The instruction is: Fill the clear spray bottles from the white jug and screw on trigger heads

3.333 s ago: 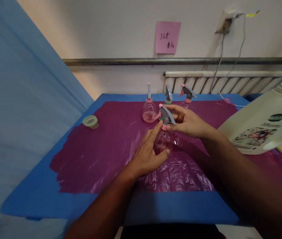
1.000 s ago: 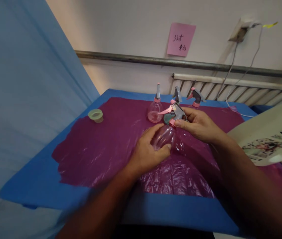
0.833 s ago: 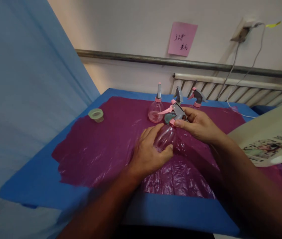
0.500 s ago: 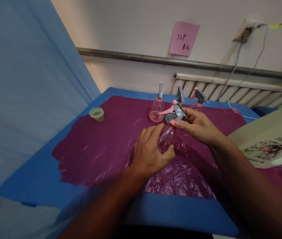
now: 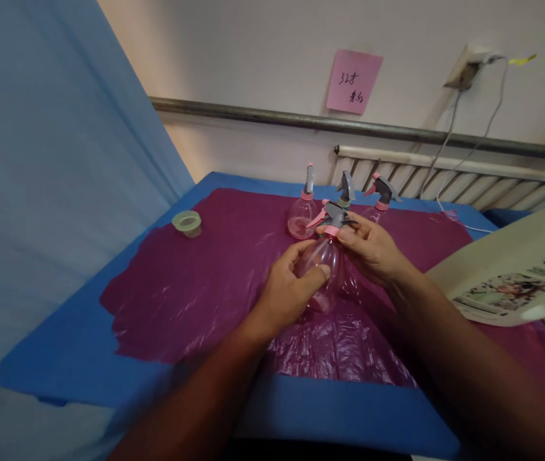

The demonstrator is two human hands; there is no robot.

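A clear spray bottle stands upright between my hands on the purple plastic sheet. My left hand is wrapped round its body, the thumb across the front. My right hand pinches the pink collar of the grey-and-pink trigger spray head, which sits straight on the bottle's neck. The far fingers of this hand are partly hidden behind the head. Close behind stands another spray bottle with a little liquid in it. Two more trigger heads, one grey and one pink-and-grey, rise behind my right hand.
A small pale green cup stands at the left of the sheet. On the right, a large cream jug with a printed label leans beside my forearm. The blue table backs onto a radiator; a cord hangs from the socket.
The spray head has gone from tilted to upright over the neck, held by my right hand. My left hand has closed round the bottle's body, its thumb moving up the front.
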